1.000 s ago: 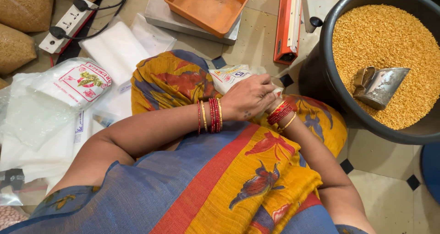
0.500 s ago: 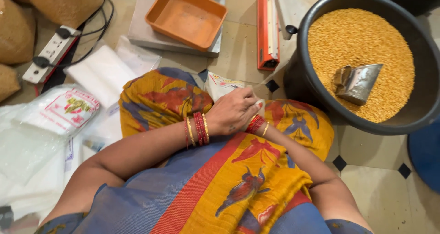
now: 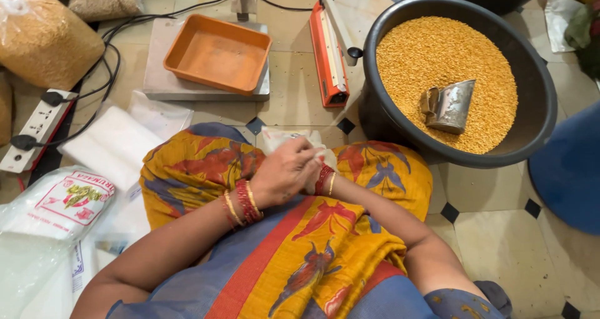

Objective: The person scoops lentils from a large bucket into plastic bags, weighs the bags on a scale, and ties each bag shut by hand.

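pouch (image 3: 284, 138) shifted lapward | left hand (image 3: 284, 172) fingers clasp it | right hand hidden

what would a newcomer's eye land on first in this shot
Most striking is the big dark round tub heaped with yellow split lentils, upper right, a shiny metal scoop lying in the grain. At centre, over a bright yellow, red and blue cloth on the lap, the left hand with red and gold bangles covers the right hand, both on a small white plastic pouch. An orange rectangular plastic tray rests on a grey scale platform, upper left.
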